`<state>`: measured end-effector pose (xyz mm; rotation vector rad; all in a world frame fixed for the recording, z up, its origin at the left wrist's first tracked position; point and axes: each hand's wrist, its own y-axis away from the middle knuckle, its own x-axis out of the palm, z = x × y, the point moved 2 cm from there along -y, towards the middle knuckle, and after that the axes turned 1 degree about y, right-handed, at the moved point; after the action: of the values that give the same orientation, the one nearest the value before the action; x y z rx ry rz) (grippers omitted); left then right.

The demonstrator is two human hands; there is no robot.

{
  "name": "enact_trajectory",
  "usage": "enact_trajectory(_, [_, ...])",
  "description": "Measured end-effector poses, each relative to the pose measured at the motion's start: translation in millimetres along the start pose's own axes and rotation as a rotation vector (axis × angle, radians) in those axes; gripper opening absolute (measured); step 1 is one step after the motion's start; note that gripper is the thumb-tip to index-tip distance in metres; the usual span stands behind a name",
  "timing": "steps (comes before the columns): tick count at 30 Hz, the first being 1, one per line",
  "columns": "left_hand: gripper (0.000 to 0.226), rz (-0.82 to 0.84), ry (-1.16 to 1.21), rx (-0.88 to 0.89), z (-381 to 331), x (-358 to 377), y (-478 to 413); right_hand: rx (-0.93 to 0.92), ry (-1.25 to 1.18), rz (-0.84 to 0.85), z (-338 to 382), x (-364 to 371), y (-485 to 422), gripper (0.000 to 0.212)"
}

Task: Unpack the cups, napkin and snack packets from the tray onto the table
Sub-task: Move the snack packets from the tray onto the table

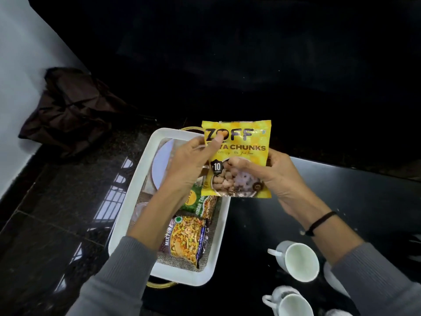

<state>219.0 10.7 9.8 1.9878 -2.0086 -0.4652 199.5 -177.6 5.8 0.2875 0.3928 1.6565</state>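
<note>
Head view: both hands, left (189, 165) and right (276, 179), grip yellow packet (243, 142).

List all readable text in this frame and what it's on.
"ZOFF": yellow packet, top.
"CHUNKS": same packet; preceding word partly under left hand.
"10": its black badge.
"MIXTURE": orange packet in tray.
Green packet lettering: partly hidden, unreadable.
Fine script under "CHUNKS": blurred.
</note>
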Motion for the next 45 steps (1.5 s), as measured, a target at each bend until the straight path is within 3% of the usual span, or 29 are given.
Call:
enact_trajectory(2, [0.010, -0.015, -0.021, -0.032, 7.9, 15.6, 2.0, 0.085, -0.116, -0.001, -8.5, -10.6, 3.8, 0.046])
enact_trajectory(4, [0.016, 0.008, 0.020, -0.091, 15.6, 29.8, 4.8, 0.156, -0.162, -0.069, -16.4, -20.4, 6.2, 0.036])
enact_trajectory(5, [0.008, 0.038, 0.034, -0.140, 26.2, 34.8, 2.8, 0.184, -0.154, -0.124, -21.1, -25.8, 6.6, 0.032])
enact_trajectory(6, [0.008, 0.060, 0.051, -0.194, 29.1, 42.3, 4.6, 0.213, -0.146, -0.177, -26.8, -30.9, 6.8, 0.031])
enact_trajectory(8, [0.033, 0.117, 0.060, -0.270, 40.9, 54.7, 4.8, 0.272, -0.145, -0.238, -37.6, -38.5, 8.3, 0.035])
enact_trajectory(14, [0.054, 0.132, 0.233, -0.372, 63.2, 77.9, 3.8, 0.320, -0.181, -0.229, -66.3, -63.9, 16.5, 0.041])
enact_trajectory(21, [0.041, 0.084, -0.255, -0.154, 76.5, 90.2, -9.9, 0.351, -0.131, -0.404, -95.2, -79.6, 9.7, 0.029])
enact_trajectory(26, [0.052, 0.080, -0.504, 0.026, 77.4, 93.5, -11.9, 0.112, 0.432, -0.533, -96.9, -89.8, 15.2, 0.041])
enact_trajectory(30, [0.055, 0.128, -0.847, 0.223, 85.4, 95.7, -4.4, -0.204, 0.778, -0.396, -93.4, -76.9, 18.2, 0.035])
enact_trajectory(34, [0.056, 0.209, -1.175, 0.213, 101.6, 103.9, -2.8, -0.228, 1.195, -0.024, -111.3, -55.9, 15.2, 0.059])
enact_trajectory(36, [0.066, 0.247, -1.308, 0.227, 111.9, 109.6, -0.8, -0.191, 1.312, 0.051, -123.7, -54.2, 15.7, 0.065])
enact_trajectory(40, [0.078, 0.225, -1.363, 0.239, 123.8, 114.0, 7.0, -0.198, 1.380, 0.050, -128.1, -56.1, 14.8, 0.070])
enact_trajectory(45, [0.068, 0.223, -1.219, 0.276, 112.8, 109.0, 13.1, -0.204, 1.316, 0.044, -115.5, -52.9, 19.4, 0.072])
